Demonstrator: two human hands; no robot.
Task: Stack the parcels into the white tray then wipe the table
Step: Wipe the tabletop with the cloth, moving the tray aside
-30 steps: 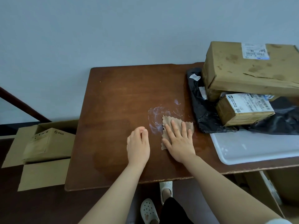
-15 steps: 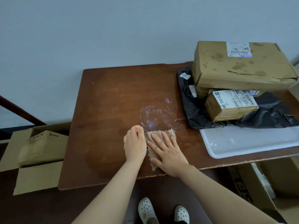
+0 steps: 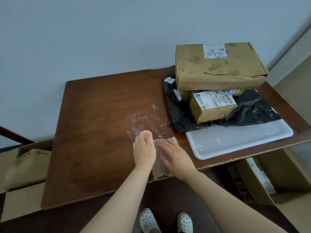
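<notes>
A white tray [image 3: 235,143] sits at the right of the brown table [image 3: 94,125]. On it lie a black plastic parcel [image 3: 252,111], a small labelled carton [image 3: 212,106] and a large stained carton [image 3: 217,68] on top. A whitish smear [image 3: 143,121] marks the table's middle. My right hand [image 3: 176,157] presses flat on a tan cloth [image 3: 161,167] near the front edge; the cloth hangs slightly over that edge. My left hand [image 3: 143,150] rests beside it with its fingers curled under, touching the cloth's left side.
An open cardboard box [image 3: 28,163] stands on the floor at the left. More cartons [image 3: 262,182] sit under the table's right end. A wall runs behind the table. White shoes [image 3: 166,222] show below the front edge.
My right hand has dragged the cloth from the smear toward the front edge and the left hand. The view has shifted left, so the tray and parcels show more fully.
</notes>
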